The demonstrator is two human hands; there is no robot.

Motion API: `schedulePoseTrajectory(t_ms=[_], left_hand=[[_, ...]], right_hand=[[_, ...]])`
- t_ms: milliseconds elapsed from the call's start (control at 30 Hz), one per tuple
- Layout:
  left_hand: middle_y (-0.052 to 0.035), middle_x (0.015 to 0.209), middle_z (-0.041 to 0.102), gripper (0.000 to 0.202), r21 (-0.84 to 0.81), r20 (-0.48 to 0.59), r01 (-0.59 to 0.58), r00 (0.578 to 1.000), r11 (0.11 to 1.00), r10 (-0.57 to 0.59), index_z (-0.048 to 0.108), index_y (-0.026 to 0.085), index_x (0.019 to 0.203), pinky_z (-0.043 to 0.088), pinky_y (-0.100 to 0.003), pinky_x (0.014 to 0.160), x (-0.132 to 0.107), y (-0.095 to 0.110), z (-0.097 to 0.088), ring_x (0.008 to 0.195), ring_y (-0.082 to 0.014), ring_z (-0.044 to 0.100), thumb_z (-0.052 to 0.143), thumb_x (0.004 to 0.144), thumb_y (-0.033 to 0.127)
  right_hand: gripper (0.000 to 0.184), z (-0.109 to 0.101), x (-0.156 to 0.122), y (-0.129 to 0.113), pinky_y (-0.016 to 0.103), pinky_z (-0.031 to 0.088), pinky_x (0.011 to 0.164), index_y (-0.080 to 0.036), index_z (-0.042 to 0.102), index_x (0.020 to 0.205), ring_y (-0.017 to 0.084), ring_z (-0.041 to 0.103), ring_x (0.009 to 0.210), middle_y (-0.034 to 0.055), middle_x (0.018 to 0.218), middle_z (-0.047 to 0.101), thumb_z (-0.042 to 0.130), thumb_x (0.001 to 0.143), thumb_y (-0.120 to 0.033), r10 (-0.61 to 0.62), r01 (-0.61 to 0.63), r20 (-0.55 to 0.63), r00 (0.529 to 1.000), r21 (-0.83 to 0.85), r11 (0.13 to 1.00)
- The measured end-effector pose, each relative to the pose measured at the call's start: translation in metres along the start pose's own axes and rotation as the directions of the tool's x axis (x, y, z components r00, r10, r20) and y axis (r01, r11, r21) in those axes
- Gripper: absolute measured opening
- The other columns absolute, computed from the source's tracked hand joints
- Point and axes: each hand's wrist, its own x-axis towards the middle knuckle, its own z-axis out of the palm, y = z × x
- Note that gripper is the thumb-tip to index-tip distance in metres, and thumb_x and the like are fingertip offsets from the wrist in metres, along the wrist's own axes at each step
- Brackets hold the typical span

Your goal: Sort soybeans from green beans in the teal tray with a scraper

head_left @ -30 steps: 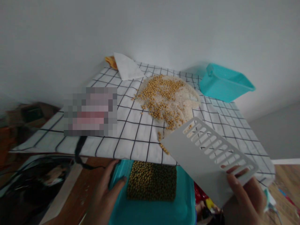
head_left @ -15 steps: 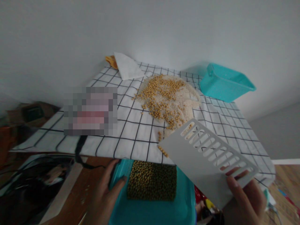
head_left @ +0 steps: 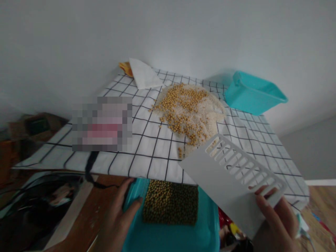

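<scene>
My left hand (head_left: pixel 120 213) is closed on the left rim of a teal plastic bin (head_left: pixel 170 239), which sits just below the table's front edge with yellow soybeans (head_left: pixel 160 199) in it. In my right hand (head_left: pixel 278 217) is a flat grey slotted board (head_left: pixel 217 178), gripped at its slotted right end. The board slants over the front edge of the table, its left corner close to the cloth and above the bin's right side. Behind it, a heap of pale grains (head_left: pixel 210 105) mixed with loose soybeans (head_left: pixel 181 101) spreads over the cloth.
A white cloth with black grid lines (head_left: pixel 147 140) covers the table. A second teal bin (head_left: pixel 254 94) stands at the back right. A white sheet (head_left: pixel 144 75) lies at the back left by the wall. A blurred-out object (head_left: pixel 105 126) with a dark strap is on the left.
The short row of soybeans at the board's left corner is gone from the table edge. The board has shifted very slightly; my left hand and the bin hold still.
</scene>
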Motion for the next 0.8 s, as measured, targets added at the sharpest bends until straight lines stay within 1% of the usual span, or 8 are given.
schedulePoseTrajectory(t_ms=[100, 167, 233, 333, 467, 633, 733, 800], left_hand=[[-0.004, 0.124, 0.073, 0.046, 0.021, -0.015, -0.025, 1.0, 0.999, 0.026, 0.061, 0.029, 0.126, 0.05, -0.044, 0.107, 0.0, 0.001, -0.001, 0.121, -0.0321, 0.066, 0.055, 0.083, 0.045], [-0.0032, 0.122, 0.074, 0.044, 0.034, -0.022, -0.054, 0.998, 0.998, 0.055, 0.062, 0.03, 0.124, 0.052, -0.042, 0.105, 0.001, 0.003, -0.003, 0.119, -0.0314, 0.066, 0.056, 0.083, 0.044], [-0.0026, 0.121, 0.075, 0.041, 0.058, -0.033, -0.066, 0.997, 0.996, 0.068, 0.065, 0.03, 0.119, 0.054, -0.041, 0.102, 0.002, 0.006, -0.005, 0.119, -0.0316, 0.066, 0.058, 0.081, 0.043], [-0.0031, 0.121, 0.074, 0.041, 0.084, -0.042, -0.064, 0.997, 0.994, 0.067, 0.068, 0.029, 0.117, 0.055, -0.041, 0.1, 0.002, 0.011, -0.007, 0.12, -0.0327, 0.065, 0.059, 0.079, 0.042], [-0.0035, 0.119, 0.075, 0.042, 0.066, -0.051, -0.042, 0.998, 0.997, 0.045, 0.066, 0.029, 0.12, 0.055, -0.043, 0.101, 0.0, 0.013, -0.005, 0.12, -0.0331, 0.065, 0.057, 0.081, 0.042], [-0.0034, 0.12, 0.074, 0.043, 0.048, -0.037, -0.035, 0.999, 0.998, 0.037, 0.064, 0.03, 0.123, 0.054, -0.042, 0.102, -0.002, 0.009, -0.003, 0.119, -0.0319, 0.066, 0.055, 0.084, 0.044], [-0.004, 0.124, 0.073, 0.043, 0.056, -0.029, -0.049, 0.998, 0.997, 0.05, 0.063, 0.029, 0.124, 0.053, -0.042, 0.102, -0.001, 0.008, -0.004, 0.121, -0.0318, 0.065, 0.054, 0.084, 0.044], [-0.0038, 0.123, 0.074, 0.043, 0.068, -0.027, -0.061, 0.998, 0.996, 0.062, 0.064, 0.029, 0.123, 0.054, -0.042, 0.101, 0.0, 0.008, -0.005, 0.12, -0.0317, 0.066, 0.055, 0.084, 0.044]], right_hand=[[0.017, 0.003, 0.003, -0.001, 0.025, 0.039, 0.052, -0.019, 0.071, 0.076, 0.016, 0.056, 0.056, 0.0012, 0.064, 0.064, 0.081, 0.072, -0.033, 0.049, -0.048, -0.024, 0.999, 0.021, 0.999], [0.018, 0.008, 0.004, -0.004, 0.025, 0.04, 0.054, -0.019, 0.071, 0.076, 0.016, 0.057, 0.06, 0.001, 0.066, 0.064, 0.081, 0.07, -0.033, 0.071, -0.07, -0.031, 0.997, 0.034, 0.997], [0.021, 0.011, 0.004, -0.005, 0.025, 0.041, 0.058, -0.018, 0.072, 0.076, 0.016, 0.059, 0.065, 0.0017, 0.07, 0.066, 0.083, 0.067, -0.034, 0.092, -0.089, -0.07, 0.993, 0.041, 0.995], [0.026, 0.012, 0.005, -0.005, 0.026, 0.042, 0.061, -0.017, 0.073, 0.077, 0.018, 0.06, 0.071, 0.0031, 0.075, 0.068, 0.086, 0.062, -0.034, 0.116, -0.111, -0.107, 0.987, 0.054, 0.992], [0.026, 0.012, 0.006, -0.003, 0.026, 0.043, 0.062, -0.018, 0.072, 0.077, 0.017, 0.059, 0.071, 0.0023, 0.073, 0.066, 0.086, 0.062, -0.034, 0.127, -0.121, -0.1, 0.987, 0.068, 0.99], [0.025, 0.012, 0.005, -0.001, 0.026, 0.042, 0.059, -0.017, 0.072, 0.079, 0.018, 0.059, 0.068, 0.0024, 0.072, 0.065, 0.084, 0.067, -0.035, 0.097, -0.094, -0.085, 0.992, 0.031, 0.995], [0.025, 0.011, 0.006, 0.001, 0.026, 0.044, 0.061, -0.017, 0.071, 0.082, 0.018, 0.06, 0.071, 0.0035, 0.077, 0.066, 0.082, 0.071, -0.035, 0.084, -0.083, -0.051, 0.995, 0.023, 0.996], [0.024, 0.01, 0.006, 0.002, 0.025, 0.044, 0.06, -0.016, 0.07, 0.082, 0.017, 0.06, 0.071, 0.0034, 0.077, 0.066, 0.081, 0.072, -0.035, 0.056, -0.055, -0.025, 0.998, 0.013, 0.998]])
